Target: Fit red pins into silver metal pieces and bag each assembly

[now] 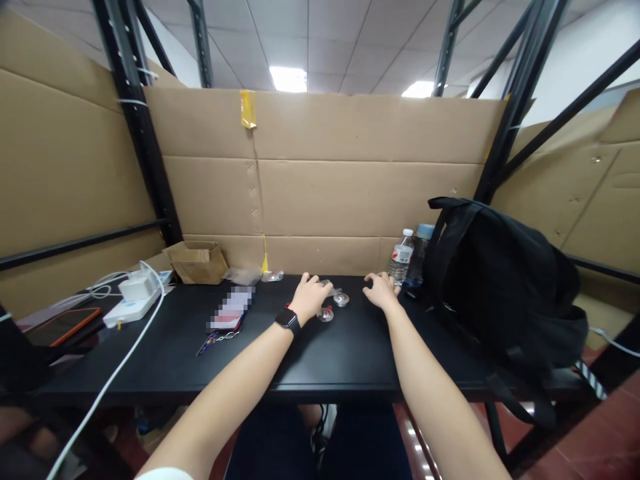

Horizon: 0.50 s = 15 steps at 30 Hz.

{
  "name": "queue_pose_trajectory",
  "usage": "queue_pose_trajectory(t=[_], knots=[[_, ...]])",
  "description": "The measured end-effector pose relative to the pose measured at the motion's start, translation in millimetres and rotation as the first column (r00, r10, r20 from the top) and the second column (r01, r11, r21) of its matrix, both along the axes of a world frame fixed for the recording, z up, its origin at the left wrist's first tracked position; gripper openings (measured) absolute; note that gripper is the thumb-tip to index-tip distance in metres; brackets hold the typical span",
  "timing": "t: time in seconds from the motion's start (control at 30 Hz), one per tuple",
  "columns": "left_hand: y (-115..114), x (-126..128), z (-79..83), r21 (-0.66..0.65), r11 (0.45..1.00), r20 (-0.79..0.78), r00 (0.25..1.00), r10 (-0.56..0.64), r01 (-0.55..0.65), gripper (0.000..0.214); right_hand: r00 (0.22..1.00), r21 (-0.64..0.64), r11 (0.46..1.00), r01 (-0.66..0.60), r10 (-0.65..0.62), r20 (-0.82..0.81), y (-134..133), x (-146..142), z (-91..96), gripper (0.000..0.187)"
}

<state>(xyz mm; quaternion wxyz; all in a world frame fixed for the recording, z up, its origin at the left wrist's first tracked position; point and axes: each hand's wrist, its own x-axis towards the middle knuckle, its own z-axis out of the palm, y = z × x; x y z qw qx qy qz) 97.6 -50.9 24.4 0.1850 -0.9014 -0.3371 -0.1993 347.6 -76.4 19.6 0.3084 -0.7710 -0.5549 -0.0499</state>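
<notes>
Two small, clear round pieces that look like suction cups lie on the black table. The nearer clear disc (326, 315) has a red bit on it; the other clear disc (341, 300) sits slightly farther back to the right. My left hand (309, 298), a black watch (287, 320) on its wrist, hovers just left of them with bent fingers apart. Something clear shows by its fingertips; whether they touch it I cannot tell. Off to the right, my right hand (382, 291) is open, thumb and forefinger apart, near a water bottle (401, 257). I see nothing in it.
A black backpack (505, 287) fills the table's right side, beside a dark bottle (419, 260). Leftward lie a blurred phone-like item (233, 309) with a chain, a small cardboard box (197, 262) and a white power strip (133, 307) with a cable. Cardboard walls (320, 193) enclose the table.
</notes>
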Motion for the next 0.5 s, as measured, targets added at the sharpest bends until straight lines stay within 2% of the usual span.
queue_pose_trajectory(t=[0.17, 0.27, 0.33, 0.4, 0.5], knots=[[-10, -15, 2.0, 0.012, 0.999, 0.111, 0.993, 0.035, -0.037, 0.022, 0.994, -0.173, 0.983, -0.059, 0.043, -0.096, 13, 23, 25.2, 0.025], [-18, -20, 3.5, -0.045, 0.997, 0.093, 0.994, -0.054, 0.058, 0.026, 0.990, -0.290, 0.947, -0.139, 0.128, -0.057, 12, 34, 31.1, 0.032], [-23, -18, 1.5, -0.102, 0.986, 0.041, 0.991, -0.131, 0.134, 0.026, 0.969, -0.327, 0.912, -0.247, 0.232, -0.085, 7, 42, 25.3, 0.036], [-25, -13, -2.0, -0.129, 0.981, -0.005, 0.989, -0.150, 0.148, 0.024, 0.937, -0.294, 0.890, -0.348, 0.322, -0.135, -1, 49, 14.6, 0.033], [-26, -7, -6.4, -0.121, 0.986, -0.045, 0.991, -0.123, 0.117, 0.023, 0.931, -0.243, 0.900, -0.361, 0.336, -0.139, -10, 54, 0.5, 0.022]])
